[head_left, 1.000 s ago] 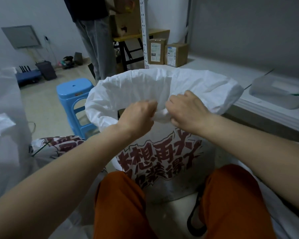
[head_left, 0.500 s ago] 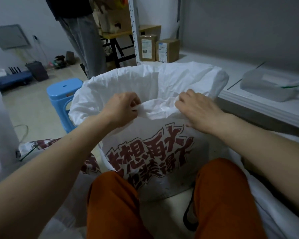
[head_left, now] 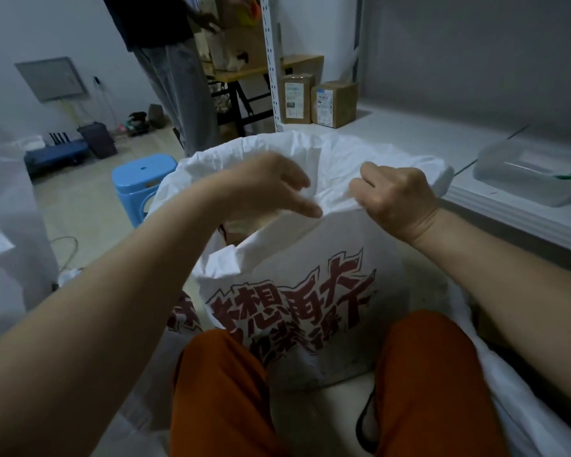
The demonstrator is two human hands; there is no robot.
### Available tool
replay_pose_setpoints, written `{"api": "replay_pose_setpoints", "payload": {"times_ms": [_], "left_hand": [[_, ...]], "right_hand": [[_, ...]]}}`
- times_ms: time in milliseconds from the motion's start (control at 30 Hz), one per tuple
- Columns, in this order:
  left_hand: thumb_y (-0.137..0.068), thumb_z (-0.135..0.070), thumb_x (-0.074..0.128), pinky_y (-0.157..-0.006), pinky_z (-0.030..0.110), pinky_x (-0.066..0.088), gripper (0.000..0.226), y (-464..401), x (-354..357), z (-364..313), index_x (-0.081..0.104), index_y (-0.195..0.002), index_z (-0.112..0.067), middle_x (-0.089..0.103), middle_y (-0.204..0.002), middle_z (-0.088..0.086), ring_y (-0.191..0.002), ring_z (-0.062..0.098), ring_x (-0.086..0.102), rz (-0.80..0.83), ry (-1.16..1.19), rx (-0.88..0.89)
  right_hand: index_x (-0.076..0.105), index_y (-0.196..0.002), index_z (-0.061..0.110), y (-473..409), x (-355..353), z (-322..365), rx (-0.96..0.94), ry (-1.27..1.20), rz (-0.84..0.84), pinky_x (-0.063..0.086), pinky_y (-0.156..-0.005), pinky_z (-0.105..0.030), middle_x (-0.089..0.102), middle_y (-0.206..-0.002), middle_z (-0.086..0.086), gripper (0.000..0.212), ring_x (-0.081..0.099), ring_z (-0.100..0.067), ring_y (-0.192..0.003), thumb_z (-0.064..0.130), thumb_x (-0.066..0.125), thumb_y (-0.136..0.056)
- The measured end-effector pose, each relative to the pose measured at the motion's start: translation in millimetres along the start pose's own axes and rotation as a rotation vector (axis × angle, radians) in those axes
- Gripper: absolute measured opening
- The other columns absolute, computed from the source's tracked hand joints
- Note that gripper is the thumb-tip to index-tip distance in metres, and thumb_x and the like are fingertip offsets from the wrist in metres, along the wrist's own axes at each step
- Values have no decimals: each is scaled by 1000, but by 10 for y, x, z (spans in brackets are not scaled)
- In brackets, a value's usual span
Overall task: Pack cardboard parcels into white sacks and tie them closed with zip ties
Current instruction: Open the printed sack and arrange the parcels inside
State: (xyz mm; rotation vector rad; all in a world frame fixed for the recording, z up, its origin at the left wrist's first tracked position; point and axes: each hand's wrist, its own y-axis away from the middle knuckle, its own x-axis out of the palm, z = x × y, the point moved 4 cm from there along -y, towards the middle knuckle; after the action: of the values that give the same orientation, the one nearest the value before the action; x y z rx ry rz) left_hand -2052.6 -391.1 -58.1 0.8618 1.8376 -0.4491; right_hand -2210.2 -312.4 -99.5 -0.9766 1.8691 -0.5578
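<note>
A white sack with red printed characters stands upright on the floor between my knees, its mouth open. My right hand grips the near rim of the sack in a fist and holds it up. My left hand hovers blurred just left of that grip, fingers stretched toward it and holding nothing. Below the left hand the rim sags, and a brown cardboard parcel shows inside the sack. Two more cardboard parcels stand on the white shelf behind the sack.
A blue plastic stool stands left of the sack. A person in grey trousers stands beyond it by a metal rack. A clear plastic container lies on the shelf at right. Another white sack fills the left edge.
My left hand has let go of the sack's near rim and lifted with its fingers spread. The rim on that side dropped. My right hand keeps its grip and has risen a little.
</note>
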Motion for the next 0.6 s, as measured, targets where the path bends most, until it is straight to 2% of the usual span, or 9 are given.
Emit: {"api": "replay_pose_setpoints", "payload": {"times_ms": [67, 133, 200, 233, 300, 333, 433, 500, 600], "left_hand": [[-75, -32, 77, -60, 16, 36, 32, -180, 145, -120, 63, -102, -23, 58, -89, -11, -83, 11, 55, 7, -73, 10], [-83, -16, 66, -58, 22, 38, 14, -301, 354, -121, 60, -95, -17, 54, -81, -3, -80, 19, 54, -90, -273, 31], [-87, -4, 52, -63, 30, 40, 17, -317, 489, -83, 54, -100, -14, 53, -88, 3, -82, 23, 53, -251, -418, 72], [-88, -1, 48, -63, 32, 40, 19, -308, 535, -69, 52, -102, -13, 54, -91, 6, -81, 25, 55, -314, -452, 114], [-88, -1, 45, -60, 35, 39, 17, -268, 578, -80, 50, -100, -11, 57, -94, 9, -79, 30, 57, -405, -469, 204], [-87, -1, 45, -58, 37, 38, 15, -246, 591, -93, 49, -98, -11, 57, -93, 10, -77, 31, 57, -431, -469, 227], [-87, -4, 51, -57, 33, 38, 14, -162, 706, -130, 46, -98, -12, 53, -93, 7, -73, 24, 52, -432, -476, 225], [-84, -12, 62, -64, 27, 39, 24, -124, 695, -141, 45, -100, -15, 50, -99, 3, -79, 17, 47, -328, -369, 146], [-75, -30, 77, -77, 21, 46, 46, -185, 421, -157, 55, -114, -17, 55, -106, -4, -92, 13, 54, -90, 61, -14]], "right_hand": [[45, -60, 11, 0, -15, 13, 29, -26, 74, 22, -39, -20, 42, -56, -7, 30, 37, -19, -39, -15, 59, -68], [46, -66, 12, 30, 28, -6, 96, -179, 264, 23, -45, -21, 44, -66, -5, 26, 45, -23, -52, -5, 64, -70], [51, -78, 19, 61, 44, -84, 264, -469, 560, 30, -55, -25, 45, -85, 2, 23, 47, -18, -78, 24, 73, -76], [54, -88, 21, 48, 22, -104, 335, -590, 590, 34, -63, -26, 44, -95, 3, 31, 45, -15, -88, 35, 77, -73], [52, -104, 18, -17, -10, -101, 351, -524, 520, 36, -72, -27, 42, -108, 0, 50, 42, -15, -100, 40, 80, -69], [50, -105, 16, -40, 22, -37, 296, -419, 516, 35, -69, -28, 43, -108, -2, 49, 42, -18, -100, 36, 79, -71], [50, -79, 10, -21, 158, 152, 84, -227, 382, 27, -49, -27, 49, -77, -7, 22, 50, -24, -67, 3, 70, -71], [49, -67, 8, 11, 187, 156, -2, -162, 274, 21, -42, -23, 46, -62, -9, 23, 43, -23, -48, -10, 64, -64], [46, -61, 10, 61, 193, 123, -85, -15, 139, 19, -41, -23, 42, -57, -7, 29, 33, -18, -43, -16, 58, -64]]}}
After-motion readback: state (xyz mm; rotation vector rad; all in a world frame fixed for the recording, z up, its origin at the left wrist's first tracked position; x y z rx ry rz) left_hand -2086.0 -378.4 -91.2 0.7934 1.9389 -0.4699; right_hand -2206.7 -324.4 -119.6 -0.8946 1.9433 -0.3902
